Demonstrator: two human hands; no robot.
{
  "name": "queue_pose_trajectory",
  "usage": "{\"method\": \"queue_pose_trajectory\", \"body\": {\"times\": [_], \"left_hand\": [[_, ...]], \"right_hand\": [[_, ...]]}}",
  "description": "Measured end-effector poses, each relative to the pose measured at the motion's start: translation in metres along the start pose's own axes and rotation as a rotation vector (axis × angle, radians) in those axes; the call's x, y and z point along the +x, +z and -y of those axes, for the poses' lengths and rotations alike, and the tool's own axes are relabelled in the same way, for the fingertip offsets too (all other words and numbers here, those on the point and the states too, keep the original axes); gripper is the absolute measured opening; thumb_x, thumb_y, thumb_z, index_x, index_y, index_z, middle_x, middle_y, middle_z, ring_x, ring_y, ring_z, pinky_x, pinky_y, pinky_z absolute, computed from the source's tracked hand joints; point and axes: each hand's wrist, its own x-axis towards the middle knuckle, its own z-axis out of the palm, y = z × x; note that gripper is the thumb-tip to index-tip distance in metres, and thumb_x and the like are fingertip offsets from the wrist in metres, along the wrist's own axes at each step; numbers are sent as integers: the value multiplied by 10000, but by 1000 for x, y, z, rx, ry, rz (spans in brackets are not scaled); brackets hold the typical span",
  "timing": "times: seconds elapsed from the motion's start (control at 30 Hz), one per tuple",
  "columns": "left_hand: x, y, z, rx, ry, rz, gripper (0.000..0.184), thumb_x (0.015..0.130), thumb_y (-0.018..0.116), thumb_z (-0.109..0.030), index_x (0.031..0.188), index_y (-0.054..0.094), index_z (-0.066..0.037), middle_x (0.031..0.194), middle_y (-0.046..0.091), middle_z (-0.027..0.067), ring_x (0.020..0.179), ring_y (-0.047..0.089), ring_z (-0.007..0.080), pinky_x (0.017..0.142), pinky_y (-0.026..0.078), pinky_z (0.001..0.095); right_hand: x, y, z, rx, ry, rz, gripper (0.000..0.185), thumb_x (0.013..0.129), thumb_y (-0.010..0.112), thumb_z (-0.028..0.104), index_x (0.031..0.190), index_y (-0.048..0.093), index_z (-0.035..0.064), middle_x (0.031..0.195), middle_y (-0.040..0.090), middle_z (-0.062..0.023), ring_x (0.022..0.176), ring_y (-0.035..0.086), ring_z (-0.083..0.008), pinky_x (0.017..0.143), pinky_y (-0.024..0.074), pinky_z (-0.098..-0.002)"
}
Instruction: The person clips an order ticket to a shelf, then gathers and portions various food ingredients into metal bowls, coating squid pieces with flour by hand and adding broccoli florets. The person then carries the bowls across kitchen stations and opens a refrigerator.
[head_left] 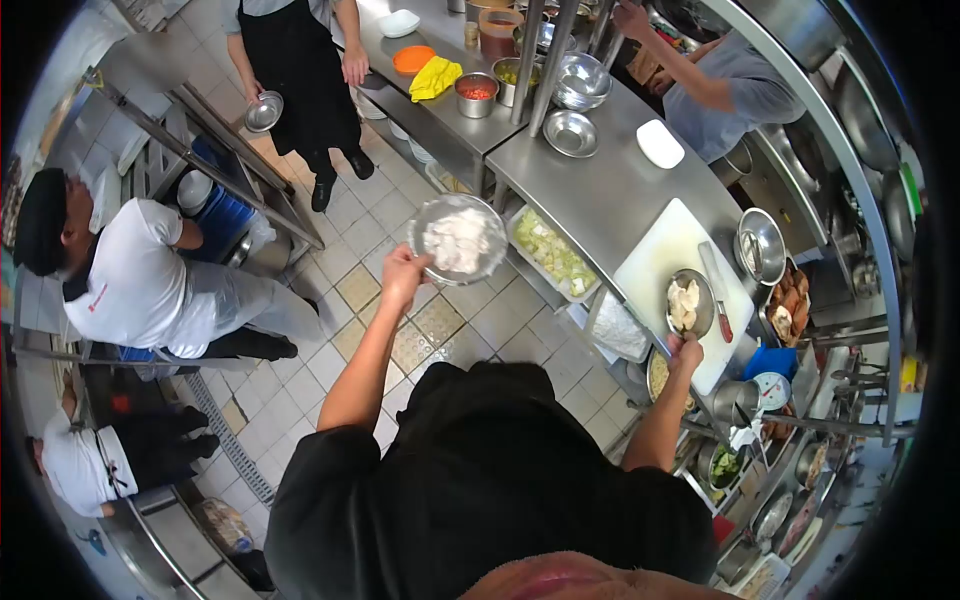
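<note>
My left hand [405,274] grips the rim of a metal bowl [458,238] with pale, whitish pieces of food in it, held out over the tiled floor. At the right, my right hand [685,352] holds the near edge of a smaller metal bowl [690,303] with pale yellowish pieces inside. That bowl is over a white cutting board [640,260] on the steel counter. Beside it on the board lies a knife [715,280] with a reddish handle.
A steel counter [560,180] runs along the right, with posts, bowls and a white dish [660,144]. One person in a black apron [290,80] stands ahead, two people in white are at the left, another is across the counter. Cut vegetables [550,252] fill a tray below.
</note>
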Motion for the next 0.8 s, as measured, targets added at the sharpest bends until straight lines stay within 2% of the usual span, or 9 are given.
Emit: {"method": "queue_pose_trajectory", "body": {"times": [0.1,0.13,0.27,0.4,0.5,0.6,0.7,0.8], "left_hand": [[26,-33,-13,-70,9,-95,95,796,628,-38,758,552,-80,703,610,21,554,574,83,489,518,223],[35,-41,-17,-100,9,-115,108,800,627,-38,750,548,-93,713,612,13,552,564,70,495,518,213],[87,-62,-26,-175,-16,-137,86,808,605,-30,764,556,-85,711,614,18,558,574,80,495,518,213],[163,-65,-28,-132,-32,-130,35,806,593,-22,802,571,-48,751,630,45,573,593,101,500,528,223],[214,-47,-37,-27,-94,-84,44,799,609,-31,820,572,-43,761,632,50,572,594,103,499,532,229],[268,-24,-28,-4,-142,-7,89,784,636,-39,833,562,-39,756,631,59,557,588,102,490,547,251],[301,10,-33,-76,-182,94,95,790,637,-38,824,549,-50,735,622,53,531,581,111,487,544,248],[331,26,-22,-154,-236,115,91,799,627,-38,861,561,-48,764,624,53,570,595,116,512,547,248]], "right_hand": [[-25,29,7,-60,-52,-54,83,789,492,-17,855,448,-41,734,597,-213,534,642,-279,464,577,-346],[-34,42,9,-82,-57,-56,83,797,502,-16,862,452,-23,731,595,-187,513,634,-261,448,568,-330],[-64,108,-9,-80,-41,152,81,828,533,26,875,472,3,710,578,-125,507,619,-226,448,559,-313],[-96,217,-34,-69,39,342,75,805,545,31,865,500,29,736,601,-120,510,616,-211,460,565,-324],[-101,290,-56,69,119,402,117,798,550,13,849,462,71,757,608,-104,537,622,-211,481,573,-338],[-103,345,-66,108,81,380,161,792,557,-2,853,439,89,753,599,-93,553,618,-216,506,581,-353],[-94,370,-74,89,42,309,130,816,583,44,880,474,77,740,590,-104,531,610,-224,501,567,-344],[-105,382,-63,-1,67,254,136,834,589,63,879,463,91,781,588,-102,570,612,-244,540,567,-355]]}}
